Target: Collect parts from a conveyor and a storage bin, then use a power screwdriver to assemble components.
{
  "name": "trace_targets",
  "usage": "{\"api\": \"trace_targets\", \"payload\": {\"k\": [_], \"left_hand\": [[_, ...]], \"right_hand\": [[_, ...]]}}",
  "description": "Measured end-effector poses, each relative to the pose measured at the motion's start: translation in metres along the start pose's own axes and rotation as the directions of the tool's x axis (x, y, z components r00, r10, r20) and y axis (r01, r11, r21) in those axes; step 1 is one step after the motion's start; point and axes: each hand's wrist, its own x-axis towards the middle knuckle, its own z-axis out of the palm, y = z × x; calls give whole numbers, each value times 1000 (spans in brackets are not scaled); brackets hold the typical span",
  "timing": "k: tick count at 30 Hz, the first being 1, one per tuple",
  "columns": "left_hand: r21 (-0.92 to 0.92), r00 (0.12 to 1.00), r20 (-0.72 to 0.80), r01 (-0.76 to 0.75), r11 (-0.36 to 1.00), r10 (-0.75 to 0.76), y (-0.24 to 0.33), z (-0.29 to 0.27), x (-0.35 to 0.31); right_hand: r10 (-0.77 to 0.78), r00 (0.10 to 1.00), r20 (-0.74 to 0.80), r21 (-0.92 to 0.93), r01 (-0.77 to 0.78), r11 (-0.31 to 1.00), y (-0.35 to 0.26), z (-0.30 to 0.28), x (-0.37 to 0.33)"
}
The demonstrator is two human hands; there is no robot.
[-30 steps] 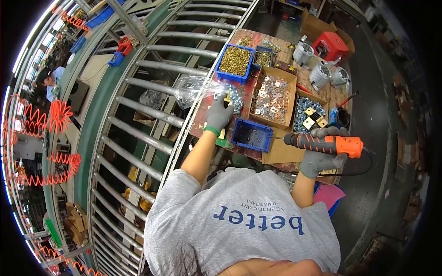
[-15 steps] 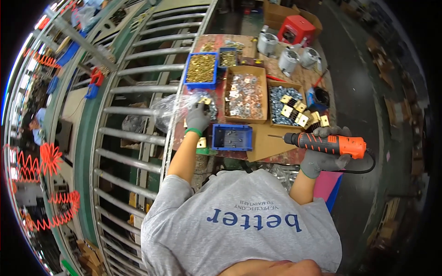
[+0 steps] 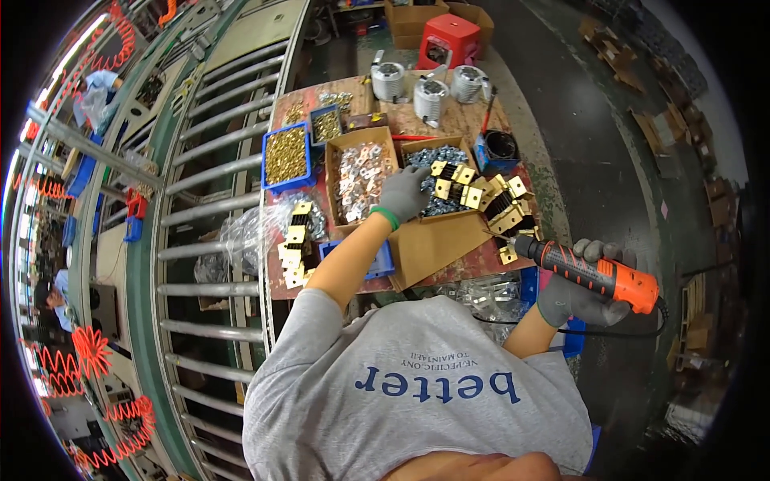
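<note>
My gloved left hand [image 3: 403, 195] reaches over the near left part of a cardboard box of silvery screws [image 3: 441, 206]. Its fingers point down beside black-and-brass terminal pieces [image 3: 455, 183] lying on the screws; their tips are hidden. Off the right table edge, my gloved right hand [image 3: 589, 280] is closed around an orange-and-black electric screwdriver [image 3: 573, 267]. Its bit points left, close to more black-and-brass pieces [image 3: 507, 212] at the table's right side. Another row of such pieces [image 3: 296, 240] lies at the left edge, next to a clear plastic bag [image 3: 253, 234].
Beyond my left hand stand a carton of small flat metal parts [image 3: 365, 180] and a blue bin of brass parts [image 3: 286, 156]. A blue tray [image 3: 380, 261] lies partly under my left forearm. Ribbed metal cylinders [image 3: 431, 100] stand at the back. A roller conveyor [image 3: 212, 289] runs along the left.
My left hand has moved right, from the brass pieces at the left edge to the screw box. My right hand still holds the screwdriver. The view has shifted.
</note>
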Motion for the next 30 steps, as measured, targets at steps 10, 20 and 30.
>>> {"api": "trace_targets", "payload": {"k": [10, 20, 30], "left_hand": [[252, 825, 557, -275, 928, 93, 40, 45, 119], [126, 814, 569, -230, 965, 120, 30, 40, 130], [-239, 994, -84, -84, 967, 66, 12, -4, 56]], "right_hand": [[-127, 978, -167, -116, 108, 987, -50, -48, 7], [-93, 980, -173, -81, 80, 993, -50, -65, 15], [-1, 987, -162, 50, 9, 999, -5, -42, 20]]}}
